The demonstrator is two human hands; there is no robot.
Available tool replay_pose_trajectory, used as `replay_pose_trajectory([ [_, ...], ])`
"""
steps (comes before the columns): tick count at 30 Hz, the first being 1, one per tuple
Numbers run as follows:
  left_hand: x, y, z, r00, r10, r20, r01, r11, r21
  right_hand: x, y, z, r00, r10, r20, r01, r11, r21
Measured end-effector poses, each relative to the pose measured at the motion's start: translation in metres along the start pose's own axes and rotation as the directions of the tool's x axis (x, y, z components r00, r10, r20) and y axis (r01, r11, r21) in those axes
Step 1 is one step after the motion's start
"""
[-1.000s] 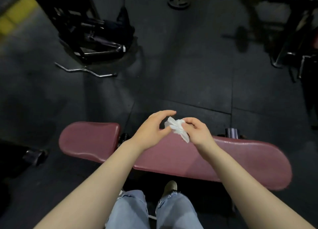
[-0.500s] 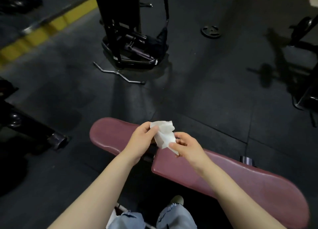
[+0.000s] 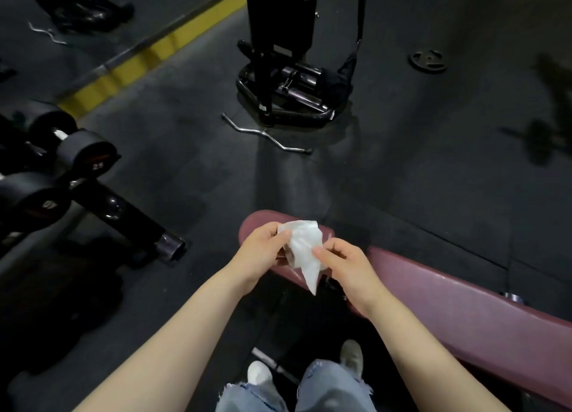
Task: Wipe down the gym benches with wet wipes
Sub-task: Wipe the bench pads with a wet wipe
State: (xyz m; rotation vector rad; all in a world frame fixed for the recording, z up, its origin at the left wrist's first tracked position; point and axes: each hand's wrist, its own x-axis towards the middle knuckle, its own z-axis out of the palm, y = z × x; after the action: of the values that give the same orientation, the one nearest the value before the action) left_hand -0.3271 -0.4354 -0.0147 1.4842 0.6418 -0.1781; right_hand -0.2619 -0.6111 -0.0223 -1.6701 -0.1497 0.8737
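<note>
White and crumpled, the damp-looking paper wipe [image 3: 305, 250] hangs between my two hands above the gap in the maroon padded vinyl gym bench [image 3: 458, 300]. My left hand [image 3: 261, 253] has its grip closed on the wipe's upper left edge, thumb on top and fingers tucked behind where I cannot see them. My right hand [image 3: 343, 264] pinches the wipe's right side between thumb and forefinger; the other fingers curl out of sight underneath. The wipe's lower tip dangles free, and I cannot tell whether it touches the bench. Part of the short seat pad is covered by my hands, and the long pad runs off the right edge. Below, my frayed pale blue jeans [image 3: 297, 393] and light shoes [image 3: 351, 354] are cut off by the bottom edge. On the dark rubber floor [image 3: 402, 170] lie a bent chrome bar [image 3: 266, 134] and a round black weight plate [image 3: 428, 60]; black dumbbells [image 3: 82, 153] sit on a rack at left, half lost in shadow.
</note>
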Motion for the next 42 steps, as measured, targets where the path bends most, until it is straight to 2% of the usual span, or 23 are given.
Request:
replay_pose_trajectory([
  [5,0.011,-0.016,-0.03,0.984,-0.084,-0.156,0.084,0.996,-0.009,0.017,-0.001,0.041,0.997,0.048,-0.056,-0.039,0.989,0.141],
  [8,0.028,-0.024,-0.04,0.965,-0.142,-0.221,0.132,0.99,-0.058,0.033,-0.006,0.054,0.996,0.022,-0.092,-0.011,0.992,0.123],
  [10,0.039,-0.021,-0.046,0.975,-0.118,-0.186,0.103,0.991,-0.088,0.049,-0.008,0.058,0.992,-0.022,-0.121,0.03,0.998,0.058],
  [12,0.054,-0.016,-0.052,0.996,-0.04,-0.085,0.036,0.998,-0.056,0.069,-0.008,0.058,0.992,-0.042,-0.122,0.04,0.999,-0.015],
  [15,0.08,-0.009,-0.064,0.999,0.045,0.008,-0.046,0.994,0.095,0.1,-0.013,0.055,0.996,-0.039,-0.077,0.033,0.996,-0.086],
  [18,0.111,-0.003,-0.072,0.997,0.065,0.034,-0.072,0.959,0.273,0.129,-0.02,0.051,0.998,-0.023,-0.056,0.006,0.957,-0.289],
  [23,0.157,0.009,-0.072,0.979,0.187,0.079,-0.193,0.74,0.644,0.17,-0.029,0.043,0.999,-0.037,-0.036,0.004,0.747,-0.665],
  [25,0.174,0.009,-0.072,0.964,0.229,0.136,-0.255,0.644,0.721,0.18,-0.029,0.039,0.996,-0.061,-0.062,-0.007,0.66,-0.751],
  [27,0.19,0.008,-0.075,0.954,0.248,0.167,-0.288,0.611,0.738,0.189,-0.023,0.034,0.987,-0.098,-0.126,-0.037,0.629,-0.777],
  [29,0.206,0.005,-0.078,0.944,0.256,0.206,-0.322,0.591,0.739,0.194,-0.014,0.03,0.975,-0.133,-0.178,-0.037,0.694,-0.719],
  [31,0.222,0.001,-0.081,0.936,0.234,0.262,-0.351,0.573,0.741,0.198,-0.006,0.029,0.967,-0.122,-0.226,-0.029,0.822,-0.568],
  [34,0.248,-0.01,-0.085,0.928,0.175,0.329,-0.368,0.566,0.738,0.207,0.008,0.03,0.924,0.02,-0.382,-0.133,0.953,-0.271],
  [38,0.292,-0.028,-0.1,0.926,0.076,0.37,-0.359,0.482,0.799,0.224,0.046,0.027,0.79,0.232,-0.568,-0.334,0.939,-0.081],
  [40,0.313,-0.04,-0.112,0.919,0.014,0.395,-0.362,0.432,0.826,0.236,0.069,0.024,0.714,0.281,-0.642,-0.378,0.926,-0.016],
  [42,0.335,-0.054,-0.123,0.912,-0.042,0.409,-0.362,0.387,0.848,0.251,0.092,0.021,0.668,0.295,-0.684,-0.415,0.91,-0.013],
])
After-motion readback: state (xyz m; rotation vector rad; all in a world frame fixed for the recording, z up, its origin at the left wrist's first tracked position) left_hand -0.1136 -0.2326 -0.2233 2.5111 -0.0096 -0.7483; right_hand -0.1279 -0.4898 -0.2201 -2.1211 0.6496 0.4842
